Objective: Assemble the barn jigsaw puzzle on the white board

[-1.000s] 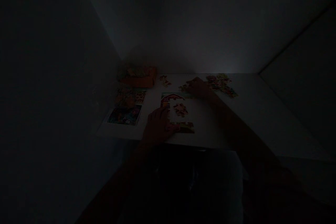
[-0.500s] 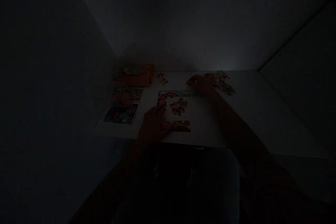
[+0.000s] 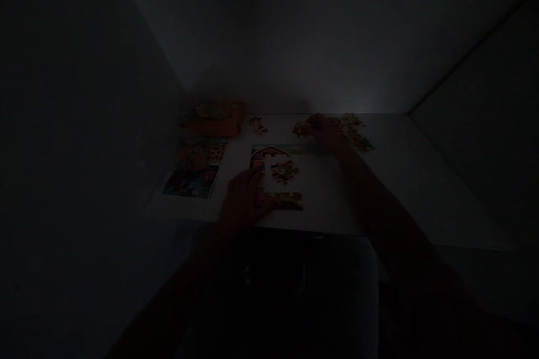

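Note:
The light is very dim. A partly assembled jigsaw puzzle (image 3: 269, 151) with a red barn lies on the white table, its frame built round a bare middle. Loose puzzle pieces (image 3: 285, 170) sit in a small heap inside that frame. My left hand (image 3: 244, 197) rests with its fingers spread on the puzzle's left edge, holding nothing. Beyond the puzzle's top edge, my right hand (image 3: 323, 131) has its fingers bent together on a puzzle piece (image 3: 300, 128); how many pieces are there I cannot make out.
A larger pile of puzzle pieces (image 3: 356, 133) lies right of my right hand. A few more pieces (image 3: 257, 125) are at the back, beside an orange box (image 3: 217, 120). Picture sheets (image 3: 191, 181) lie at the left, partly under a clear plastic bag (image 3: 191, 152). Walls border the table (image 3: 421, 190).
My right hand has shifted slightly, and a puzzle piece now shows at its fingertips. My left hand stays on the puzzle. The whole view has moved a little and become darker.

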A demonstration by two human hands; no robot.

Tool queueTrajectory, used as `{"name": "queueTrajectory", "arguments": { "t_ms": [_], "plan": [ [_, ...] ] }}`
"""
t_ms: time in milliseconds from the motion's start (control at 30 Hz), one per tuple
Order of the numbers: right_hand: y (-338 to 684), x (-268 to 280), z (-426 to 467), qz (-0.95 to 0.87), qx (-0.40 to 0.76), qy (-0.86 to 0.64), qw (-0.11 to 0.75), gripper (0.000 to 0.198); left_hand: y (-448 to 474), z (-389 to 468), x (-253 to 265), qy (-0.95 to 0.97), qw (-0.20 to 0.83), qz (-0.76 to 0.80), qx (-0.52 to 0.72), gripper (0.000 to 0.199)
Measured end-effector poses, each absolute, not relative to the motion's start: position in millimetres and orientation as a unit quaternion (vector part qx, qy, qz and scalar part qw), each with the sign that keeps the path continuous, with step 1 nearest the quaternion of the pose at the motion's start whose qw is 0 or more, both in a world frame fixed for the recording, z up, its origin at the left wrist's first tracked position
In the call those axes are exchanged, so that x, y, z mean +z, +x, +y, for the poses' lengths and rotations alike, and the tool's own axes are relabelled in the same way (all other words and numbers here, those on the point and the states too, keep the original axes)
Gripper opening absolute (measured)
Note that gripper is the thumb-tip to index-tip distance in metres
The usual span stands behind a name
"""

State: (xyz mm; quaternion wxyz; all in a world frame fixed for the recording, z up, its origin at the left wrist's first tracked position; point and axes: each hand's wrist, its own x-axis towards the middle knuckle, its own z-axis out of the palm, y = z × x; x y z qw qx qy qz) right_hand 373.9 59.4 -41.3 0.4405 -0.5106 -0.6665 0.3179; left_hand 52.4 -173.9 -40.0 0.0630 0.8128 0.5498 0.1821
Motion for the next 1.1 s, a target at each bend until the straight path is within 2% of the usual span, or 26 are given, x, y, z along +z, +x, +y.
{"name": "queueTrajectory", "arguments": {
  "t_ms": [67,233,367,467,600,833,967,1100],
  "plan": [
    [376.9,-27.7,48.2,-0.680,0.369,-0.445,0.450,0.057,52.0,-173.5,-39.8,0.813,0.063,0.549,0.183,0.083],
    [402.9,-9.8,1.2,-0.718,0.409,-0.414,0.382,0.052,51.1,-172.6,-40.5,0.815,0.060,0.549,0.176,0.089],
    [427.5,-23.0,-23.4,-0.684,0.471,-0.412,0.376,0.051,50.6,-172.5,-39.0,0.817,0.055,0.549,0.170,0.088],
    [434.8,-38.9,-24.3,-0.662,0.474,-0.431,0.388,0.047,50.6,-171.9,-35.9,0.814,0.060,0.555,0.161,0.088],
    [433.0,-49.6,-19.0,-0.673,0.472,-0.439,0.364,0.045,50.7,-170.5,-32.8,0.812,0.072,0.559,0.149,0.089],
    [427.1,-39.6,-29.2,-0.683,0.504,-0.394,0.351,0.071,49.7,-170.2,-33.3,0.813,0.072,0.560,0.144,0.090],
    [425.1,-40.4,-29.3,-0.676,0.517,-0.375,0.367,0.051,49.3,-170.1,-33.0,0.814,0.072,0.558,0.144,0.090],
    [425.7,-42.3,-25.2,-0.678,0.508,-0.383,0.368,0.055,48.3,-169.5,-33.9,0.811,0.070,0.563,0.145,0.091]
  ]
}}
